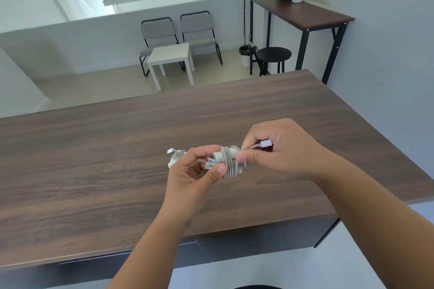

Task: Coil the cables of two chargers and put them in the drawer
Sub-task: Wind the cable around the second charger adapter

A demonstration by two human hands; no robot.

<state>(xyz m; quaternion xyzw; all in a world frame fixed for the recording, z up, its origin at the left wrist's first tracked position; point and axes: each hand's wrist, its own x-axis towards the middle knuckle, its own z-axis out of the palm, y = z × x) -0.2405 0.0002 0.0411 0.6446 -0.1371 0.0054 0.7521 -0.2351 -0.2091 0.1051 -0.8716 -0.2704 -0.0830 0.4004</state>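
Coiling of charger 2 (226,159) is nearly done: left hand (199,171) grips the bundle, right hand (277,148) pinches the cable's plug end (265,143), which likely needs tucking; charger 1 (175,156) lies wound on the desk (94,159).

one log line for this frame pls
phase: coiling | left hand: holds charger | right hand: pinches cable end | second charger: on desk

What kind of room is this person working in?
Probably an office or waiting area: a wide wooden desk in front, two grey visitor chairs with a small white table against a low wall, and a tall side table with a black stool.
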